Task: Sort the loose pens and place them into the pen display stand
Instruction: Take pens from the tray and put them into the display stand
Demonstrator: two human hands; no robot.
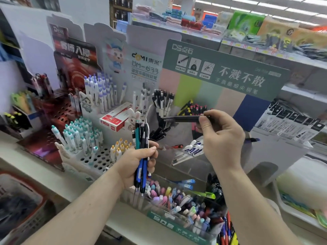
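Note:
My left hand (139,163) grips a bunch of loose pens (141,138), blue, teal and black, held upright in front of the displays. Level in the air, a single black pen (180,118) is pinched by my right hand (221,137) at its right end, its tip pointing left. Behind it stands the green-headed pen display stand (221,71) with black-and-white pens (162,101) and pink-capped pens (196,108) in its holes. A white perforated stand (99,160) to the left holds teal-capped pens (77,135) and yellow-capped pens (120,147).
A clear bin (177,216) of mixed pastel pens sits at the front below my hands. A red pen box (115,119) lies on the white stand. A red display (70,68) stands at left, a basket (23,206) lower left, packaged goods (290,124) at right.

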